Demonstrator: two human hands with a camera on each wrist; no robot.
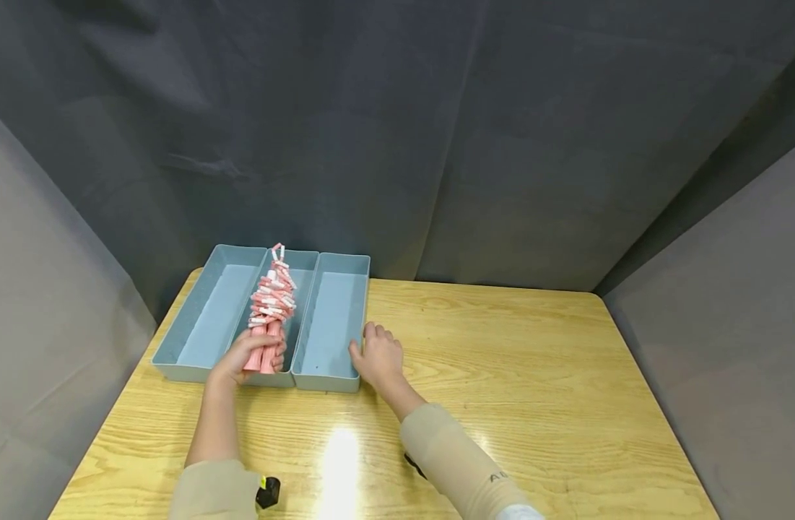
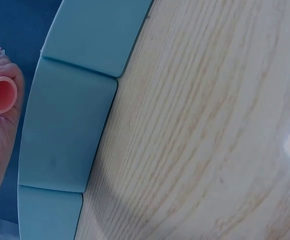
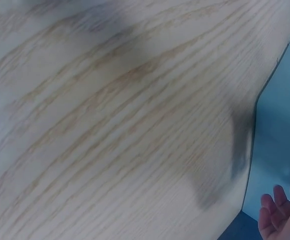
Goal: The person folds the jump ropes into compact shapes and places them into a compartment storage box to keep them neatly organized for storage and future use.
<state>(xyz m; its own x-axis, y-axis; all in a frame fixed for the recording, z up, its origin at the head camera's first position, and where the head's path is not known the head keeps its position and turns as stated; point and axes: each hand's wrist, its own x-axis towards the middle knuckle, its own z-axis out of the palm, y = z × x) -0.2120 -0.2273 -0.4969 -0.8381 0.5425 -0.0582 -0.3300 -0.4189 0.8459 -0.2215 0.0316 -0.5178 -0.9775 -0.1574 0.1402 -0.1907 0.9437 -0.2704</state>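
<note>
Three long, narrow grey-blue plastic trays stand side by side near the far left corner of the light wooden surface (image 1: 501, 347), their long sides touching. The left tray (image 1: 205, 318) and the right tray (image 1: 332, 321) show only their bare pale floors. The middle tray (image 1: 302, 289) carries a tall bundle of pink plastic tubes with white bands (image 1: 270, 307), which lies along the tray and rises towards its far end.

The left hand (image 1: 244, 357) reaches over the near end wall of the middle tray and grips the near end of the bundle, its fingers (image 2: 5, 67) curled round the tubes; the left wrist view shows the open round mouth of one pink tube (image 2: 1, 94) held against the palm, just beside the tray's near rim.

The right hand (image 1: 378, 354) rests at the near right corner of the right tray, its fingers (image 3: 277, 197) loosely spread and fairly straight, holding nothing. The thumb lies against the tray's outer long wall, and the rest of the hand sits on the surface just beside it.

Both forearms wear beige sleeves (image 1: 462, 462). A small black object (image 1: 268, 492) sits at the left wrist, close to the near edge of the surface.
</note>
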